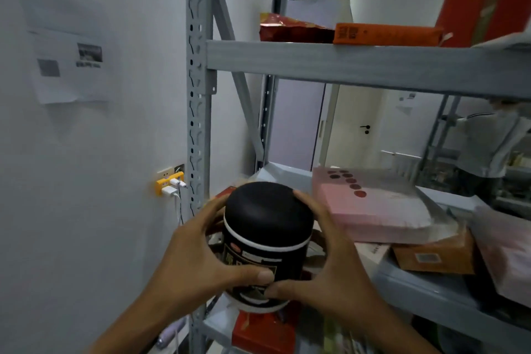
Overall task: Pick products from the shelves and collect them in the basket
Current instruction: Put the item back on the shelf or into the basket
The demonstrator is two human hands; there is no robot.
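A black jar (pixel 265 236) with a rounded black lid and a white band sits in front of the middle shelf at its left end. My left hand (pixel 198 256) grips its left side, thumb across the label. My right hand (pixel 330 264) grips the right side, fingers curled over the lid's edge. Both hands hold the jar together, just at the front edge of the grey metal shelf (pixel 425 299). No basket is in view.
A pink flat box (pixel 373 210) and an orange box (pixel 436 256) lie right of the jar. The upper shelf (pixel 359 63) carries a red packet (pixel 290 29) and an orange carton (pixel 385 34). The grey upright post (pixel 196 95) stands left; a wall with chargers (pixel 169 185) beyond.
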